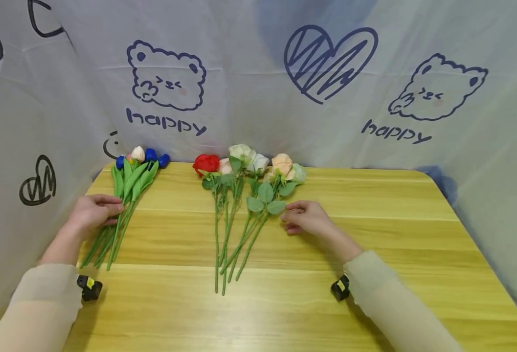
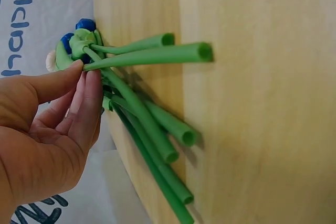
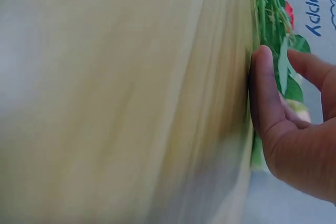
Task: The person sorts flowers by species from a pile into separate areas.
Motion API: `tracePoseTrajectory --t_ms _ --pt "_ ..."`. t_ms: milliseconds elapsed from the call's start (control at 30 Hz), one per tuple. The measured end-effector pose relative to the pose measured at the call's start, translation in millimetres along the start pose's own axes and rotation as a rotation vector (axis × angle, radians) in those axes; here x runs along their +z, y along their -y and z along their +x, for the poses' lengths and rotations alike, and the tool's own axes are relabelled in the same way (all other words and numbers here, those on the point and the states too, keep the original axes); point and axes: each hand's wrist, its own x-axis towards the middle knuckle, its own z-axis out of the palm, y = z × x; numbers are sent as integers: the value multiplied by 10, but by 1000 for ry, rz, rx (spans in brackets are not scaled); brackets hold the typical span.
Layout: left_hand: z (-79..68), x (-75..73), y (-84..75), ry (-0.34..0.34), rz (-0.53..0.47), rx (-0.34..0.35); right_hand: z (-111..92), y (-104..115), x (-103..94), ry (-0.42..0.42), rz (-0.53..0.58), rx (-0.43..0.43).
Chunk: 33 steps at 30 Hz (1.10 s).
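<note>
At the left of the table lies a bunch of artificial tulips [image 1: 132, 178] with blue, white and pink heads and green stems. My left hand [image 1: 97, 211] is at the stems, and in the left wrist view its thumb and fingertips pinch one tulip stem [image 2: 152, 56]. Several other stems fan out below it. In the middle lie artificial roses [image 1: 282, 166] in red, white, peach and pale green. Beside their right-hand leaves [image 1: 277, 207] is my right hand [image 1: 308, 218], thumb and fingers apart, low over the table; in the right wrist view a leaf overlaps the gap between them.
The wooden table [image 1: 372, 234] has rounded far corners. A pale cloth [image 1: 249, 107] with drawn bears, hearts and "happy" lettering hangs behind it and along the sides. A small black device [image 1: 90, 288] sits at the left wrist, and a similar black device [image 1: 341, 287] at the right.
</note>
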Motion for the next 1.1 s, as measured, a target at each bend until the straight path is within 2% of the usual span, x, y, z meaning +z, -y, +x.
tracePoseTrajectory --t_ms 167,367,700,900,1033,1100 --pt "-28 37 16 -6 9 -11 190 93 156 -98 22 51" --pt "-35 49 34 -9 -6 -6 322 182 199 -179 7 102" --pt "-15 94 96 13 -186 -9 367 171 168 -209 62 112" --pt "-10 72 148 50 -298 -26 349 142 158 -204 92 97" --pt "-8 55 163 53 -283 -31 346 142 165 -190 99 105" --pt "-9 58 154 36 -218 -21 346 144 160 -181 105 110"
